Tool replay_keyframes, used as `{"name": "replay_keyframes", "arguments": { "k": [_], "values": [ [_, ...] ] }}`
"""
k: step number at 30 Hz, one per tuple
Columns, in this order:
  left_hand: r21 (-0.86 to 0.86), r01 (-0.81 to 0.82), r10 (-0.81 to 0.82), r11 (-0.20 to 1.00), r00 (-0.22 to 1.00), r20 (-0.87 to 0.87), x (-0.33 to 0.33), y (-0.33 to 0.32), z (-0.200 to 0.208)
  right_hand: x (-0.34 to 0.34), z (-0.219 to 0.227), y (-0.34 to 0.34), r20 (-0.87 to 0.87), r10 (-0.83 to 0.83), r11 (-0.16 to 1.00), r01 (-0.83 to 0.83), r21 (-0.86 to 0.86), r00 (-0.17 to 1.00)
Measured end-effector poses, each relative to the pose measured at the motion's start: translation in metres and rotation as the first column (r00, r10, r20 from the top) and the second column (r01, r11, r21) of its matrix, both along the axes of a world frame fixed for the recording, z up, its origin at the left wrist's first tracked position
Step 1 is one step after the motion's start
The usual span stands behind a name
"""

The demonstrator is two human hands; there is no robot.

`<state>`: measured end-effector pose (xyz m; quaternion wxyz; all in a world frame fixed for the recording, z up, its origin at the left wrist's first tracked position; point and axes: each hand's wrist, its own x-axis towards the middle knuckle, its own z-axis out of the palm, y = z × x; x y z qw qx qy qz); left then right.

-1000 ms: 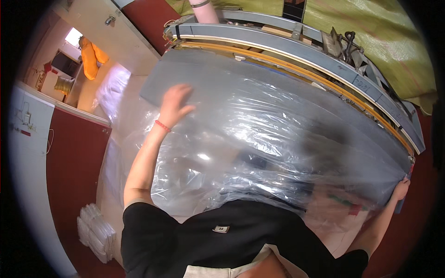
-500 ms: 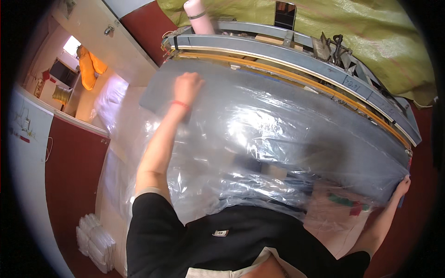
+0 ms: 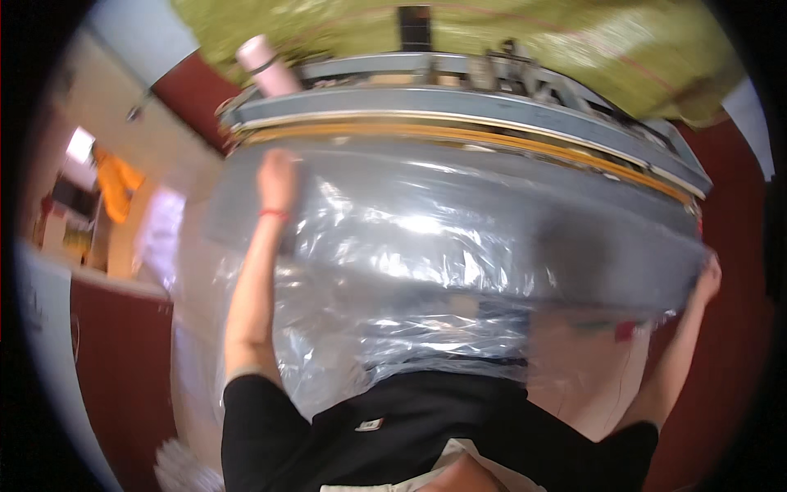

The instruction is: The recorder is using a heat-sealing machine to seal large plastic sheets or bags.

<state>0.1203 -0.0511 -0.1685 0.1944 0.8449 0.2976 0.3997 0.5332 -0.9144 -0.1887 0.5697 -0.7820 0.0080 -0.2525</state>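
Note:
A wide sheet of clear, shiny plastic film (image 3: pixel 402 221) is spread over a grey work surface (image 3: pixel 344 152) and hangs in wrinkles toward my body. My left hand (image 3: pixel 277 180), with a red band at the wrist, is at the far left part of the film. Its fingers are curled closed on the film, though motion blurs them. At the right end of the surface my right hand (image 3: pixel 710 275) pinches the film's corner. Between the two hands the plastic lies fairly taut, with bright glare on it. Dark blue shapes show through the film near my body.
Behind the surface runs a long grey metal bar machine (image 3: pixel 459 102) with an orange strip (image 3: pixel 393 131). A pink cylinder (image 3: pixel 266 66) stands at its left end. Yellow-green sheeting (image 3: pixel 328 29) hangs behind. A stack of clear packets (image 3: pixel 187 467) lies low at left, near a doorway.
The view has turned, so the machine appears more level and further left. Both hands keep roughly their places on the film, and the left hand is blurred.

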Motion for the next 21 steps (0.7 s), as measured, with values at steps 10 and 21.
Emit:
{"name": "replay_keyframes", "arguments": {
  "k": [10, 21],
  "values": [
    [-0.360, -0.176, 0.286, 0.916, 0.917, 0.279, 0.004, 0.133, -0.058, 0.057, -0.015, 0.193, 0.050, -0.151, 0.970, 0.158, -0.185, 0.987],
    [-0.292, -0.006, 0.129, 0.956, 0.906, 0.403, 0.032, 0.144, -0.059, 0.081, -0.021, 0.192, 0.224, -0.327, 0.928, 0.357, -0.108, 0.918]
  ]
}}
